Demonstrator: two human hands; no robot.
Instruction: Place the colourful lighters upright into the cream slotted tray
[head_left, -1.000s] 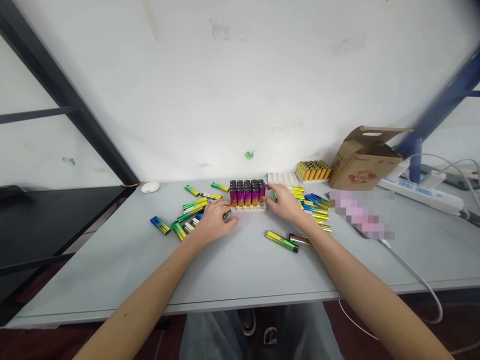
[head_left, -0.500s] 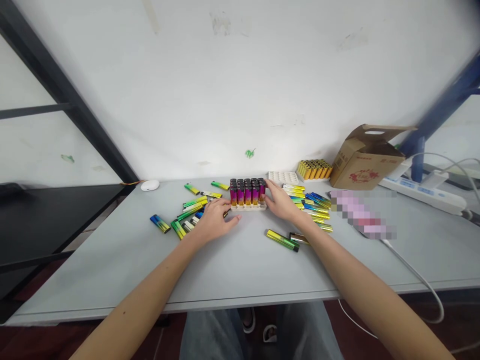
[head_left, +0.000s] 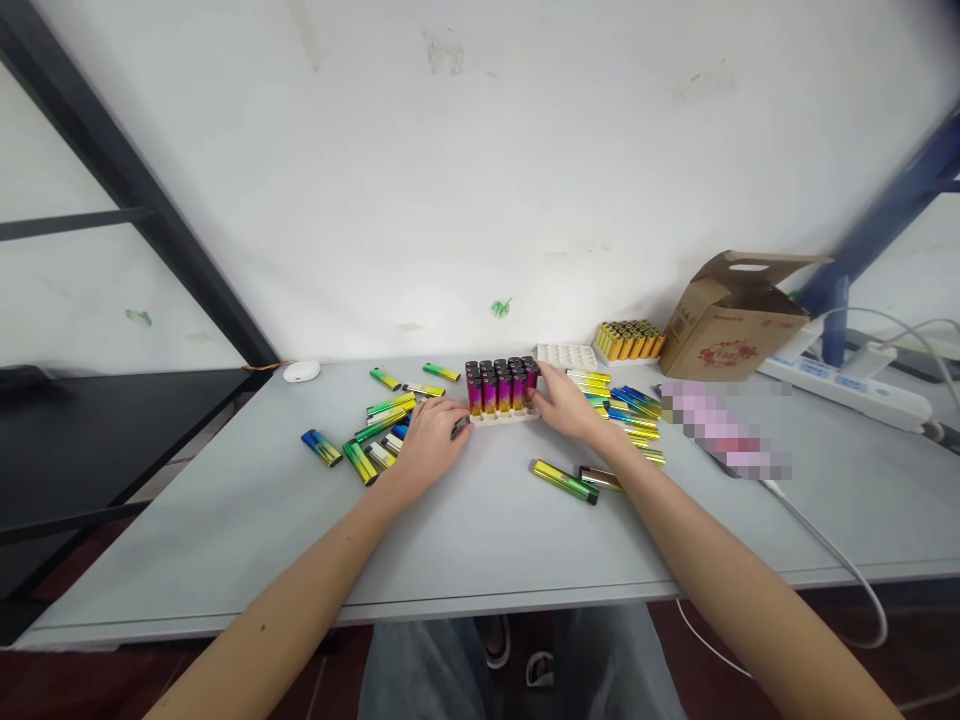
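Note:
Purple-and-orange batteries (head_left: 505, 391) with black tops stand upright in rows in a white rack (head_left: 504, 418) at the middle of the table. My right hand (head_left: 564, 402) is closed round the rack's right end, thumb in front and fingers behind the end batteries. At the left front corner is my left hand (head_left: 433, 440), its fingers curled round a small piece whose dark end (head_left: 460, 428) shows by the thumb; the rest is hidden. Loose shiny yellow-green tubes (head_left: 390, 405) with dark ends lie beside and behind the left hand.
More shiny tubes (head_left: 634, 425) lie right of the rack, and a yellow-green one (head_left: 565, 481) is in front. Behind stand a white rack (head_left: 566, 355), a rack of yellow batteries (head_left: 630, 340) and a cardboard box (head_left: 731, 325). A power strip (head_left: 847, 385) and cable are at right.
The rack of purple batteries has shifted slightly right and turned a little. My left thumb has drawn in, and the dark end of the piece now shows beside it.

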